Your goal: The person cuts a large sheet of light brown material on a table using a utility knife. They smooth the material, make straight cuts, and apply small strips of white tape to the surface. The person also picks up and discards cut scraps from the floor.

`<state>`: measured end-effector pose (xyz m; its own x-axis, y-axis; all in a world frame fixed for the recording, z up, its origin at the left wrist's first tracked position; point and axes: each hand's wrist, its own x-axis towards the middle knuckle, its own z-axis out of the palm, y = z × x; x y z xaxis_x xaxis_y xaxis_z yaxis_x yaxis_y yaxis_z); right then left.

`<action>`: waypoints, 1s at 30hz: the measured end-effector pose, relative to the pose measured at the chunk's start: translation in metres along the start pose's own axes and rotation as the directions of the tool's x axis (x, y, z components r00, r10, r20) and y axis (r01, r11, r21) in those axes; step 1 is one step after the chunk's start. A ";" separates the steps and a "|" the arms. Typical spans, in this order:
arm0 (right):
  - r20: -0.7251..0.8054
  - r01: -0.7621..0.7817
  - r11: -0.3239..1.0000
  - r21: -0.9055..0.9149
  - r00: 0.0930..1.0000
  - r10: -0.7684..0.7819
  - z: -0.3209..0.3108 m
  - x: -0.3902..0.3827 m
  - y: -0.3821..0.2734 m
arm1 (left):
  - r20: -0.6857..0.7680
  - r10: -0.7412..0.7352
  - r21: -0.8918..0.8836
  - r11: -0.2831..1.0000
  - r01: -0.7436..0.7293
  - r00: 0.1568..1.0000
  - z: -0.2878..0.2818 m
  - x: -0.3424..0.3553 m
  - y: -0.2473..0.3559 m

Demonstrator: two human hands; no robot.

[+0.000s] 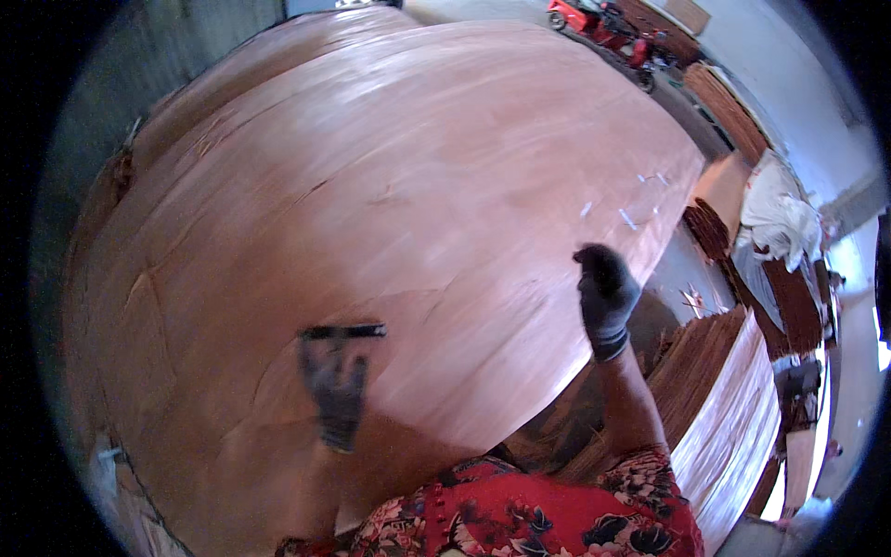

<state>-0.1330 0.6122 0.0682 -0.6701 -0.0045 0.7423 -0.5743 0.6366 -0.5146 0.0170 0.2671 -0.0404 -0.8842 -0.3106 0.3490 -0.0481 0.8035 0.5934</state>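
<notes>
A large, reddish-brown wood veneer sheet (445, 186) spreads out before me, with a few cracks and creases along its grain. My left hand (336, 395), in a grey glove, is over the near part of the sheet. A straight, dark bar-shaped tool (343, 330) lies across its fingertips; motion blur hides its exact kind. My right hand (608, 292), in a grey glove with a dark coating, is raised near the sheet's right edge. Its fingers are curled closed, and anything inside them is hidden. Several small white strips (627, 219) lie on the sheet beyond it.
Stacked veneer (719, 390) stands close on my right, with more piles (715, 218) behind it and a white cloth or sack (780, 213) on top. A red three-wheeled vehicle (608, 28) is parked at the far right. A grey wall (148, 102) borders the left.
</notes>
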 end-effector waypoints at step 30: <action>0.615 -0.409 0.567 0.715 0.754 -0.232 0.108 -0.023 -0.114 | 0.369 -0.021 -0.723 0.622 0.300 0.929 -0.112 0.097 0.134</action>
<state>-0.1024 0.4566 0.0634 -0.6610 -0.6251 0.4150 -0.3884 -0.1883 -0.9021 -0.0233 0.2874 0.1543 -0.9920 -0.1181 0.0447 0.0403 0.0396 0.9984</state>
